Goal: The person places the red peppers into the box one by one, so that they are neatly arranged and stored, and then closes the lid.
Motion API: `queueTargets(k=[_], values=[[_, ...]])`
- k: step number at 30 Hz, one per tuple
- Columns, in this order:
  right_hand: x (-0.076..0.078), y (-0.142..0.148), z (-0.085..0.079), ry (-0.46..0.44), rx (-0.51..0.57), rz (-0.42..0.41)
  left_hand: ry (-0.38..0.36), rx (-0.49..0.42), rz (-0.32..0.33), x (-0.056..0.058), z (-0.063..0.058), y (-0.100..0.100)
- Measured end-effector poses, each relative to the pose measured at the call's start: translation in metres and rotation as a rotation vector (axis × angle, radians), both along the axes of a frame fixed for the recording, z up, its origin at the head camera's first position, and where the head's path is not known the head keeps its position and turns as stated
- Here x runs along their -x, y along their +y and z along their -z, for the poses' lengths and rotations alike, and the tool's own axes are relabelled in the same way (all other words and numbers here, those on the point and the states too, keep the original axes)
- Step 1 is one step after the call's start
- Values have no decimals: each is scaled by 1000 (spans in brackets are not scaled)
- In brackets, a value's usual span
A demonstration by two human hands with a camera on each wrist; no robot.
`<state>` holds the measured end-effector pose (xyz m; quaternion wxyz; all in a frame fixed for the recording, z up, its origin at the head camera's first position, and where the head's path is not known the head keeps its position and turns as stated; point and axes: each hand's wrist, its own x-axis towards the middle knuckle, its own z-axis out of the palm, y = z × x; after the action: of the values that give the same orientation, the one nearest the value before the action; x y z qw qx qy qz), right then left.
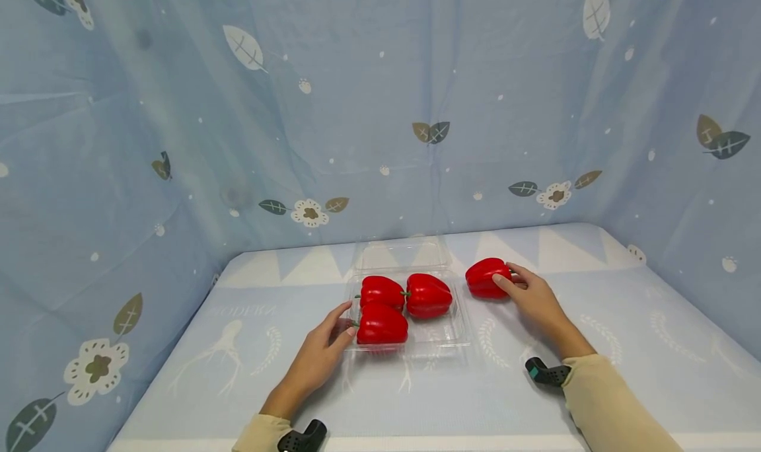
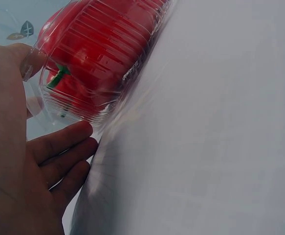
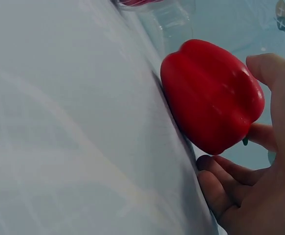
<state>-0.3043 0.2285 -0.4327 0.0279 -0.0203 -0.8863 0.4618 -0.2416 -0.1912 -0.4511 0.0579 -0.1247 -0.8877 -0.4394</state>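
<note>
A clear plastic container (image 1: 436, 334) with its lid (image 1: 404, 254) folded back holds three red bell peppers, two behind (image 1: 380, 291) (image 1: 429, 297) and one in front (image 1: 382, 324). At its left side, my left hand (image 1: 318, 353) holds the rim, thumb near the front corner; the left wrist view shows the thumb over the ribbed wall (image 2: 108, 54) and the lower fingers (image 2: 66, 142) by the table. Right of the container, another red bell pepper (image 1: 487, 278) lies on its side. My right hand (image 1: 535, 300) grips its stem end between thumb (image 3: 264, 68) and index finger, other fingers resting low.
Under everything is a pale patterned tablecloth (image 1: 238, 386). Blue curtain fabric (image 1: 380, 108) with leaves and flowers rises behind and at both sides. Dark wrist straps (image 1: 547, 373) sit by both beige sleeves (image 1: 612, 406).
</note>
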Motion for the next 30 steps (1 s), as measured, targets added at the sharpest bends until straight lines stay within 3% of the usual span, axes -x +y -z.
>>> queueTargets(k=[19, 30], values=[[2, -1, 4, 61, -53, 27, 2, -16, 18, 0, -1, 2], [1, -1, 5, 64, -16, 33, -4, -8, 2, -1, -1, 1]])
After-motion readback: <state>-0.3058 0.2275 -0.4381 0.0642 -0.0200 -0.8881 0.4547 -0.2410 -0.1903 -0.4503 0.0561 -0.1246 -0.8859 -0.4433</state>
